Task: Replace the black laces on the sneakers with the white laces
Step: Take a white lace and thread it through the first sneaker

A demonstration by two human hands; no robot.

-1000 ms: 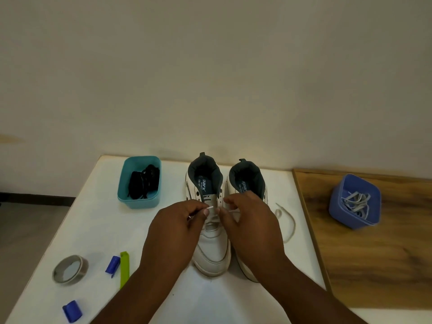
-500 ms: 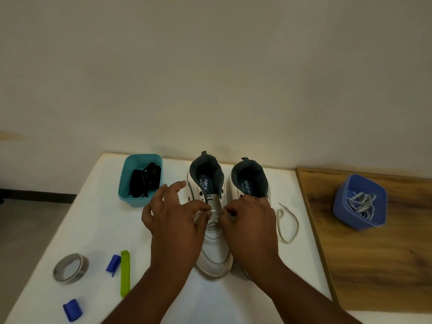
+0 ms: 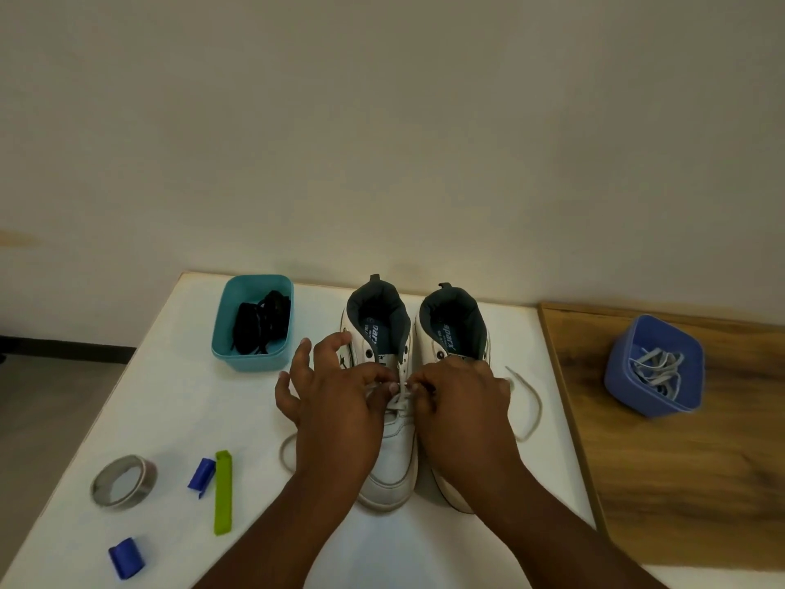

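Two hands work at the eyelet rows of the left-hand sneaker (image 3: 388, 461), both pinching one white lace (image 3: 399, 399). Left hand (image 3: 335, 401): thumb and forefinger closed on the lace just left of the tongue; the other three fingers (image 3: 302, 354) are splayed and lifted, holding nothing. Right hand (image 3: 463, 397): fingers curled in over the lace on the opposite side, knuckles up. How many fingers actually bear on the lace, cannot tell.

The lace crosses between the two sets of fingertips. One free end loops out past the right hand's knuckles onto the white table (image 3: 178, 401), a second loop shows below the left wrist.

Handling, judged: lace is light, limp, flat-woven, with no stiffness except at the tips. Best taken near the tip for threading, close to the eyelet for tightening. Likely to twist if pulled slack. The sneaker is light enough to slide when pulled, so it probably needs bracing.

The second sneaker (image 3: 452, 333) sits beside the right hand's knuckles, partly covered by that hand; its eyelets look empty, not certain. Black laces (image 3: 261, 327) lie bundled in the teal tub (image 3: 221, 333) beyond the left hand's fingertips. Spare white laces (image 3: 656, 371) are in the blue tub (image 3: 616, 376), well off to the right on the wooden surface (image 3: 679, 482).

Hidden: lower eyelet rows under both hands; lace tips; how many rows are done.
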